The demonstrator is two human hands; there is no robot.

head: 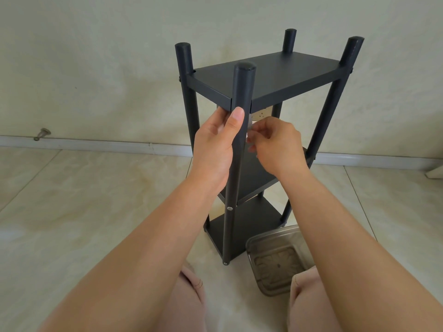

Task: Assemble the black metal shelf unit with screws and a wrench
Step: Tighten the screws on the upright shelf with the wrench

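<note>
The black metal shelf unit (271, 75) stands upright on the tiled floor with three shelves between several round posts. My left hand (215, 144) grips the near front post (236, 168) just under the top shelf, thumb up along the post. My right hand (275, 144) is right of that post, its fingers curled and pinching something small and pale at the post. What it pinches is too hidden to name. Silver screw heads show on the near post lower down (230, 208) and at its foot.
A clear plastic tray (275, 259) lies on the floor right of the shelf's base, between my knees. The wall and white baseboard (96, 144) run close behind the shelf. A metal door stop (43, 134) sticks out of the wall at left.
</note>
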